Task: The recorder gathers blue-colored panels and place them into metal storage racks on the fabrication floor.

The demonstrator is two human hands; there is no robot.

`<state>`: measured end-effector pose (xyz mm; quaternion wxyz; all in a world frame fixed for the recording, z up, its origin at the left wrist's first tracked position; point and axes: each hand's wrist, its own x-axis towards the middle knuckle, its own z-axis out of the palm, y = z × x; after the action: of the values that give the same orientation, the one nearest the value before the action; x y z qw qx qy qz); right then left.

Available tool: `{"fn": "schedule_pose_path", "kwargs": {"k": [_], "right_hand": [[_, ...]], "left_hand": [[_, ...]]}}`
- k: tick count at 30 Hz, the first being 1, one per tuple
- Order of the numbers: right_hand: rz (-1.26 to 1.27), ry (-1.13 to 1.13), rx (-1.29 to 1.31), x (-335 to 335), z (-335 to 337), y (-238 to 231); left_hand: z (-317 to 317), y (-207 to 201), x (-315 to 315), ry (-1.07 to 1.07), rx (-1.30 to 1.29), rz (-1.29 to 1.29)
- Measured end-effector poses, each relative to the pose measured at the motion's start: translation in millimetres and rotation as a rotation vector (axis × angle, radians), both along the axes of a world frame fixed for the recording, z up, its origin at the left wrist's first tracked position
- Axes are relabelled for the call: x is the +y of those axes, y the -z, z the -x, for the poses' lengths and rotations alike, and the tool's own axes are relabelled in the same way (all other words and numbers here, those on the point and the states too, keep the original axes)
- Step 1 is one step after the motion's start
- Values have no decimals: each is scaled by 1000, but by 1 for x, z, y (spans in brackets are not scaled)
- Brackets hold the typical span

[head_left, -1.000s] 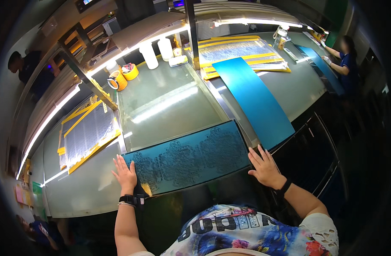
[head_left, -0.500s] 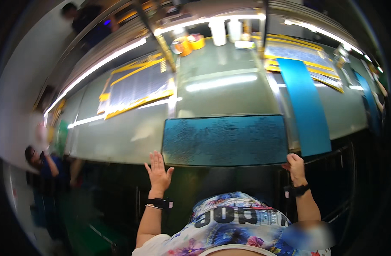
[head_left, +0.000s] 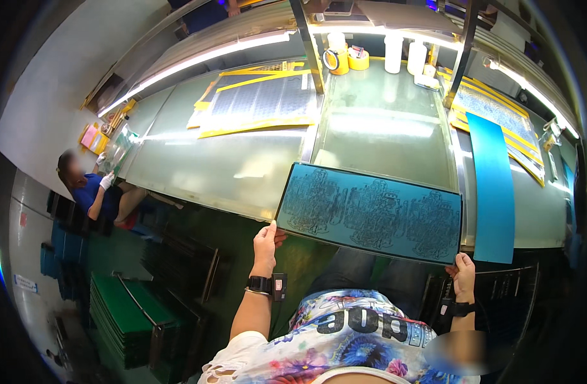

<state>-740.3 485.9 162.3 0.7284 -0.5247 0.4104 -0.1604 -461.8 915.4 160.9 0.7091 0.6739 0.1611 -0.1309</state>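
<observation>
A rectangular teal-blue panel [head_left: 370, 211] with dark line patterns in three groups is slanted across the near edge of the glass-topped bench, its right end closer to me. My left hand [head_left: 266, 246] is closed on its near left corner, thumb on top and fingers curled below. At the near right corner, my right hand [head_left: 461, 274] pinches the panel between thumb and fingers. The panel's near edge juts past the bench front. Whether its far side touches the glass, I cannot tell.
A plain blue sheet [head_left: 495, 192] lies to the right. Yellow-taped films [head_left: 258, 102] rest at the back left, others [head_left: 498, 115] at the back right. White bottles [head_left: 393, 54] and tape rolls [head_left: 358, 59] stand behind. A gloved person [head_left: 96, 189] sits left; green panels [head_left: 117, 313] are racked below.
My left hand, spread flat beside the panel before, has closed on its corner. The panel has turned so its right end is nearer. The whole view has swung left.
</observation>
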Motion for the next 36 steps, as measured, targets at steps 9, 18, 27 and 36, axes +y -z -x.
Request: {"fn": "schedule_pose_path", "kwargs": {"k": [9,18,27,36], "right_hand": [[-43,-42,-14,-5,-1,-7],[-296,-305,51,-11,-5,-49],[-283,-516,-190,1,21,-69],[685,-288,477,-24,-14,-73]], "left_hand": [[-6,22,6,33,-105,13],[-25,-15,21,336,210,120],[-35,-23,27,340,293,144],[-57,-59,-7,738,-111,-1067]]}}
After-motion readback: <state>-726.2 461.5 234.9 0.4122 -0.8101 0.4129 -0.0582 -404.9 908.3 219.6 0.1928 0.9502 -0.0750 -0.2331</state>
